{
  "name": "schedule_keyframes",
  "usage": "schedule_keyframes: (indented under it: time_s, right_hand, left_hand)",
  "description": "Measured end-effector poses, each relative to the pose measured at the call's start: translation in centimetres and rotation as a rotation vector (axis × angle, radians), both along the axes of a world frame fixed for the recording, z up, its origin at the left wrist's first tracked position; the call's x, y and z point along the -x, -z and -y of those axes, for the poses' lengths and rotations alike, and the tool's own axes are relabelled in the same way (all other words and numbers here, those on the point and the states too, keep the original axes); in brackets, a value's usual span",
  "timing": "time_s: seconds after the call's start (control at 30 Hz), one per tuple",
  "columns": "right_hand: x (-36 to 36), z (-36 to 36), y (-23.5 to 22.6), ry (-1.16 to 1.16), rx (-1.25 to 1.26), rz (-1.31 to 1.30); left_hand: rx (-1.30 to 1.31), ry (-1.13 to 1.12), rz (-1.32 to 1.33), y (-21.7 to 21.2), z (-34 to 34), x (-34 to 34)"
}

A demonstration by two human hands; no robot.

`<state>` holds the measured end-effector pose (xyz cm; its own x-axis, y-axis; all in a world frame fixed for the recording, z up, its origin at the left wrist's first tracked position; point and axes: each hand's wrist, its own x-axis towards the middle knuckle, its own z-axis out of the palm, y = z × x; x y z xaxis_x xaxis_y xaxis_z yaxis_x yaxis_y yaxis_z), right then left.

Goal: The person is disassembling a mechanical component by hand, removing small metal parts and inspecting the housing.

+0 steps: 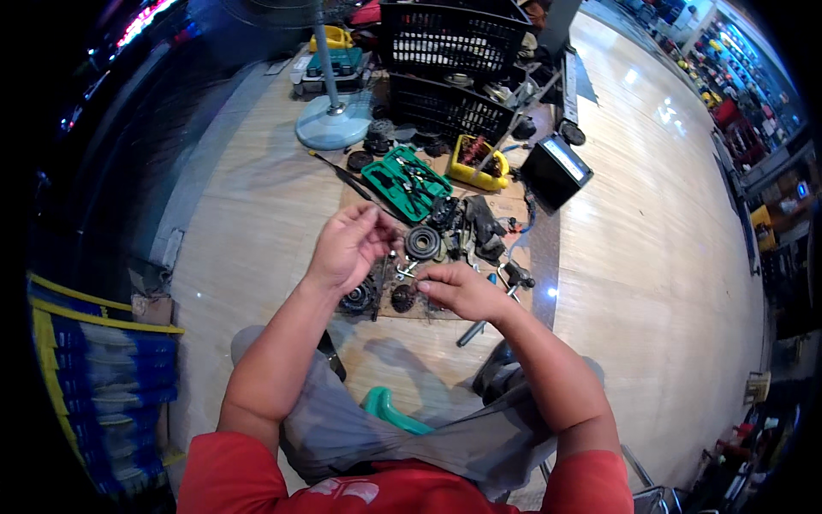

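My left hand is raised over the cardboard, thumb and forefinger pinched together; anything between them is too small to make out. Lower and to the right, my right hand has its thumb and fingers closed, and what they grip cannot be told. A small shiny metal piece shows just left of its fingertips, touching or apart I cannot tell. Between the hands lies a round dark ring-shaped part. A dark toothed part sits below my right fingertips, and another round part lies under my left wrist.
Beyond the hands lie an open green tool case, a yellow container and a black box-shaped block. Black crates and a fan base stand farther back. A hammer lies right, a green stool between my legs.
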<state>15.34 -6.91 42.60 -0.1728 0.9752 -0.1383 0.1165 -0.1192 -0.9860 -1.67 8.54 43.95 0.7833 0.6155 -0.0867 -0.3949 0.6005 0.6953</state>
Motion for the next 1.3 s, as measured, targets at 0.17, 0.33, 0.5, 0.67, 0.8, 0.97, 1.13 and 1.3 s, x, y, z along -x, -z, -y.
schedule_keyframes:
  time_s: [0.17,0.33,0.5,0.67,0.8,0.97,1.13,1.3]
  right_hand:
    - [0.7,-0.8,1.0,0.1,-0.023,0.165]
    - [0.7,-1.3,2.0,0.098,0.047,0.114]
    - [1.5,-1.9,1.0,0.133,-0.002,0.202]
    - [0.4,-1.9,1.8,0.178,-0.059,0.329]
    - [0.1,-1.9,1.6,0.162,-0.153,0.418]
    - [0.1,-2.0,0.3,0.156,-0.119,0.491]
    - [-1.0,-1.4,-0.2,0.14,-0.117,0.47]
    - [-1.5,-1.2,-0.3,0.105,-0.131,0.544]
  left_hand:
    - [0.057,-0.173,-0.058,0.7,-0.1,0.3]
    - [0.1,-0.169,-0.051,0.8,0.1,-0.1]
    - [0.127,-0.142,-0.025,0.9,-1.0,0.4]
    - [0.151,-0.093,-0.076,0.5,-0.7,0.0]
    - [0.137,-0.036,-0.125,0.4,-0.6,0.6]
    - [0.109,0.038,-0.115,1.0,-0.8,1.3]
    - [0.04,0.115,-0.109,1.2,-0.5,0.6]
    - [0.029,0.186,-0.158,0.9,-0.2,0.6]
